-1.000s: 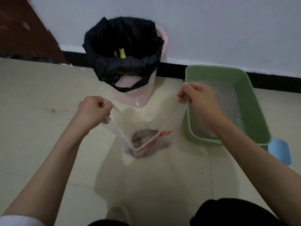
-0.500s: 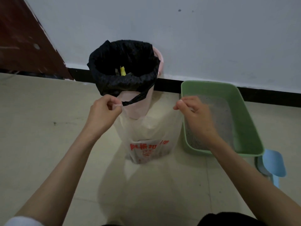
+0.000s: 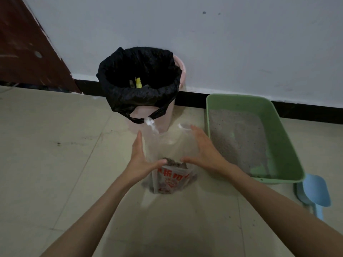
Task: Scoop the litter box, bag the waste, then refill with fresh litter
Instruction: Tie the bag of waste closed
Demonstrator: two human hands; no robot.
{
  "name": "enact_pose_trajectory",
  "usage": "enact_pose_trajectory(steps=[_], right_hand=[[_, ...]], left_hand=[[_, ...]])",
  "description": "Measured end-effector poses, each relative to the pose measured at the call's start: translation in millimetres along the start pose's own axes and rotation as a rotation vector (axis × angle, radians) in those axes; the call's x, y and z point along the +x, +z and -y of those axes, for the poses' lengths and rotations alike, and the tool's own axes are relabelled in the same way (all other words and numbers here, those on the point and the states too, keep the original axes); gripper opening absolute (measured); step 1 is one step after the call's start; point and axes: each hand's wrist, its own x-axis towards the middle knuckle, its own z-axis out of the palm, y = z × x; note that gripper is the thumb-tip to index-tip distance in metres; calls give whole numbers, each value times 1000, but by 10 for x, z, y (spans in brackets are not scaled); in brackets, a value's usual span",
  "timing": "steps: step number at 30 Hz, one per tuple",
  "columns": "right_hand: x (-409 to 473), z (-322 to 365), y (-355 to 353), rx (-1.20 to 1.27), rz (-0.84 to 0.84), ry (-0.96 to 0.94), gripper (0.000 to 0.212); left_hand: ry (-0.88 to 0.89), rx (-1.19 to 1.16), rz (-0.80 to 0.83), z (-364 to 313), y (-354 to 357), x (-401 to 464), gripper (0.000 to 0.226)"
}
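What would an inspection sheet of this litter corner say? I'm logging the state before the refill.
Surface: beige tiled floor, dark specks.
Job's things: clear plastic bag holding scooped waste, standing on floor; green litter box thinly filled; blue scoop beside it.
Clutter: pink bin with black liner.
Grippers: left hand and right hand open, flanking the bag.
Cables: nothing seen.
Surroundings: white wall, black baseboard.

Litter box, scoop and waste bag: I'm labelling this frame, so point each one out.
litter box (image 3: 289, 145), head view, on its green right wall.
scoop (image 3: 315, 190), head view, on its blue bowl.
waste bag (image 3: 172, 179), head view, on its red-printed lower front.
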Motion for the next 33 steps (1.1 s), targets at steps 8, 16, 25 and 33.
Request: enact_pose_trajectory(steps=[8,16,25,33], right_hand=[[304,100,-19,424,-61,167,31],[237,50,31,1451,-340,415,43],[145,6,184,1417,-131,499,15],[91,-72,349,1133,-143,580,32]], left_hand=[[38,10,66,60,142,400,27],[-96,-730,-307,2,114,187,41],[-316,-699,-126,-81,85,172,21],[-187,-337,-174,42,236,-11,31]])
